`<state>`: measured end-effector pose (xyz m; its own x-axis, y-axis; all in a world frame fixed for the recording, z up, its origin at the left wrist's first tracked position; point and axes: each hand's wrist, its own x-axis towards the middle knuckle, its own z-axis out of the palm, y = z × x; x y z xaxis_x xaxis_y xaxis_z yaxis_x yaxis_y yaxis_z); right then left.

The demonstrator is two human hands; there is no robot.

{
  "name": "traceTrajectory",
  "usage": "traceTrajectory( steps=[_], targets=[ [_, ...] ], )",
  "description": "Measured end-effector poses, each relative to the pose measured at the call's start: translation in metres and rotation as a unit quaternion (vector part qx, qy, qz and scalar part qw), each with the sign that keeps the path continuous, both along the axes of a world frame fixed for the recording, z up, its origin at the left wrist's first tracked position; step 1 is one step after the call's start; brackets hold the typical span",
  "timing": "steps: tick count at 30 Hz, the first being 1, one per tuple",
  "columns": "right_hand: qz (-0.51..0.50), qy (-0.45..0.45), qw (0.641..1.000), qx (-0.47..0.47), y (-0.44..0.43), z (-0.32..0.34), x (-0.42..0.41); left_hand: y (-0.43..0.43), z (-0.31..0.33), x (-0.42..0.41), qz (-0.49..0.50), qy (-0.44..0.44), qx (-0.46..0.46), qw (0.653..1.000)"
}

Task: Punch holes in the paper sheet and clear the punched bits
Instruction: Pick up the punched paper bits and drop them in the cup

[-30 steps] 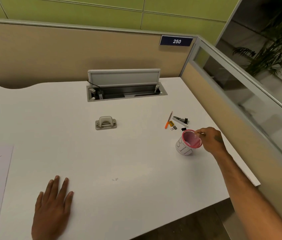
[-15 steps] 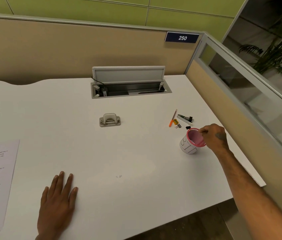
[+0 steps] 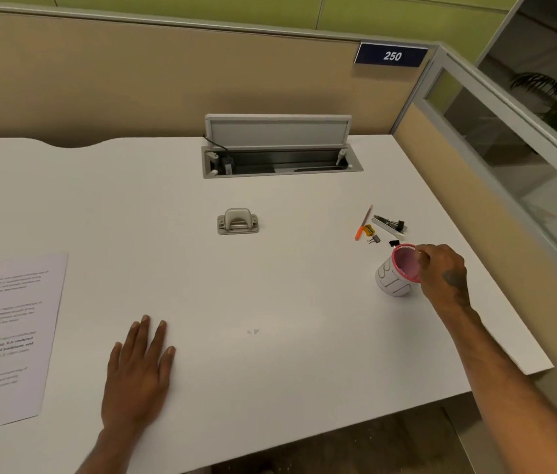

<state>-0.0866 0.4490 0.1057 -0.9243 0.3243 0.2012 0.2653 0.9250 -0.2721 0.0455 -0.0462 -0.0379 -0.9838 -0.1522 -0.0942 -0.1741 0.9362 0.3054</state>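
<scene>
A printed paper sheet (image 3: 6,333) lies at the left edge of the white desk (image 3: 270,285). A grey hole punch (image 3: 237,222) sits mid-desk, away from both hands. A few tiny punched bits (image 3: 253,331) lie on the desk in front of me. My left hand (image 3: 140,374) rests flat on the desk, fingers apart, holding nothing. My right hand (image 3: 443,271) is at the rim of a white cup with a pink inside (image 3: 396,273), fingers pinched together over the opening. Whether they hold a bit is too small to tell.
An orange pen (image 3: 363,223), a yellow sharpener (image 3: 368,229), binder clips (image 3: 394,243) and a stapler-like tool (image 3: 390,224) lie just behind the cup. An open cable tray (image 3: 282,162) is set into the desk's back. Partition walls stand behind and to the right.
My head view has shifted a little, so everything sits lower and further right in frame. Both hands keep their places; the right stays at the cup's rim.
</scene>
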Motion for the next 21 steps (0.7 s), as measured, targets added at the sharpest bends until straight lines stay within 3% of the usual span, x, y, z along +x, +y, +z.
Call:
traceTrajectory(
  steps=[3, 6, 9, 11, 15, 21],
  targets=[
    [-0.034, 0.047, 0.998, -0.033, -0.019, -0.003, 0.009, 0.001, 0.001, 0.000, 0.001, -0.003, -0.005, 1.000],
    [0.045, 0.094, 0.990, -0.095, -0.077, -0.021, 0.037, 0.000, 0.000, -0.001, 0.001, -0.005, -0.011, 1.000],
    [0.163, -0.008, 0.977, -0.136, -0.151, -0.063, 0.084, -0.001, -0.001, 0.000, -0.004, -0.007, -0.014, 1.000],
    [0.214, -0.091, 0.968, -0.089, -0.193, -0.090, 0.107, -0.001, -0.002, 0.000, -0.006, -0.008, -0.017, 1.000],
    [0.187, -0.189, 0.964, 0.023, -0.243, -0.117, 0.125, 0.000, 0.000, -0.001, -0.005, -0.006, -0.020, 1.000],
    [0.201, -0.219, 0.954, 0.030, -0.268, -0.131, 0.124, 0.000, 0.000, 0.000, -0.009, -0.001, -0.013, 1.000]
  ],
)
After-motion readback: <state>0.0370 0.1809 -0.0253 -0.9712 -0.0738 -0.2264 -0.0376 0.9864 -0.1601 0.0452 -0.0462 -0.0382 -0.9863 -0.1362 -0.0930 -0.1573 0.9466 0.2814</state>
